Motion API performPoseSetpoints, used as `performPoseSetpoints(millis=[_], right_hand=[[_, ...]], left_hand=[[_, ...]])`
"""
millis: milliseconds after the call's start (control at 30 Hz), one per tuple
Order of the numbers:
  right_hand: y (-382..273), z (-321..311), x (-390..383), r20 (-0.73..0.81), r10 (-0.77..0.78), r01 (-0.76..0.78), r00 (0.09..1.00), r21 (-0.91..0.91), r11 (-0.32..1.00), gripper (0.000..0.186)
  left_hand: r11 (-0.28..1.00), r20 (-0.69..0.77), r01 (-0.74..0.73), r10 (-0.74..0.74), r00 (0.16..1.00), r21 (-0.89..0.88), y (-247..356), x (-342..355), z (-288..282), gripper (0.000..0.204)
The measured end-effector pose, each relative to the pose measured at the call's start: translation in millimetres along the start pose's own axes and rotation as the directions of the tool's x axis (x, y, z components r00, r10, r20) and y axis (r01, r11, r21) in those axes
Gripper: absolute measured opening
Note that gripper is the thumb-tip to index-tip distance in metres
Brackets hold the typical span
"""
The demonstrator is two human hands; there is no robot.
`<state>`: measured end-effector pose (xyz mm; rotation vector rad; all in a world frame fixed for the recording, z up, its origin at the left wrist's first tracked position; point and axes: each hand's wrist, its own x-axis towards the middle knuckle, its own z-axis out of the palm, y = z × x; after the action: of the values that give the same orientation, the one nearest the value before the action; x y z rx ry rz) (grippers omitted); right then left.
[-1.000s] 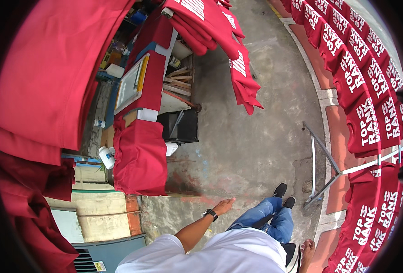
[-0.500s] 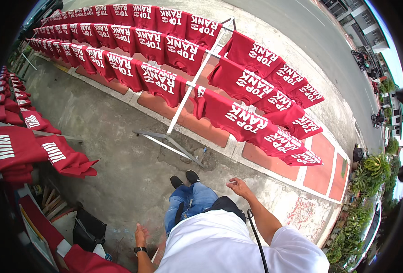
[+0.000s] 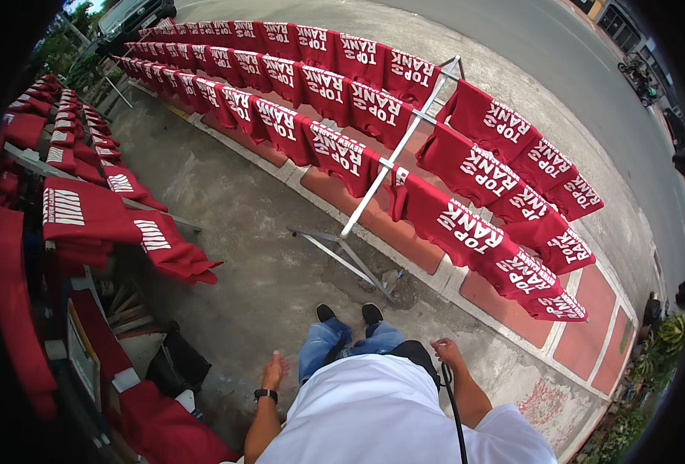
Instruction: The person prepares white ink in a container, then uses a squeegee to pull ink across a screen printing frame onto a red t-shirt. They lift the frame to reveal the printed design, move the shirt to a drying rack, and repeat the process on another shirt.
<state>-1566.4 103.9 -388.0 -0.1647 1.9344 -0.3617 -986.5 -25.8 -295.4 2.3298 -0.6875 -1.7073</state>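
Observation:
My left hand (image 3: 274,370), with a dark watch (image 3: 266,395) on its wrist, hangs beside my left hip, its fingers loosely stretched out and nothing in them. At my right hip is my right hand (image 3: 446,351); it appears empty, with its fingers slightly bent and apart. A black cord (image 3: 452,402) runs past my right wrist. In front of me, several rows of red shirts (image 3: 348,161) with white print hang over a metal rack (image 3: 367,197). Neither hand touches them.
On the left, more red shirts (image 3: 174,249) lie over another rack. A black bag (image 3: 178,357) and wood pieces (image 3: 128,313) are below it. The near rack's splayed metal foot (image 3: 350,263) stands on the concrete ahead of my shoes (image 3: 372,313). A road (image 3: 559,69) runs beyond; plants are at right.
My view has turned left, so the racks sit further right and more of the left-hand shirts shows. My right hand has dropped closer to my hip, and my feet have moved apart.

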Motion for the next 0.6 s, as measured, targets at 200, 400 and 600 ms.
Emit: performPoseSetpoints(millis=[200,400,600], right_hand=[[-8,35,12,0.06,-0.03,0.031,0.998,-0.024,0.999,0.044],[-131,127,-5,0.112,-0.203,0.231,0.973,-0.388,0.892,0.046],[-322,218,-133,0.295,-0.311,0.42,0.903,-0.462,0.781,0.051]], left_hand=[[0.999,-0.055,0.047,-0.048,0.997,-0.008,5,26,-56,0.081],[0.992,-0.117,0.111,-0.118,0.986,-0.059,9,62,-146,0.074],[0.993,-0.093,0.116,-0.114,0.989,0.014,12,96,-248,0.067]])
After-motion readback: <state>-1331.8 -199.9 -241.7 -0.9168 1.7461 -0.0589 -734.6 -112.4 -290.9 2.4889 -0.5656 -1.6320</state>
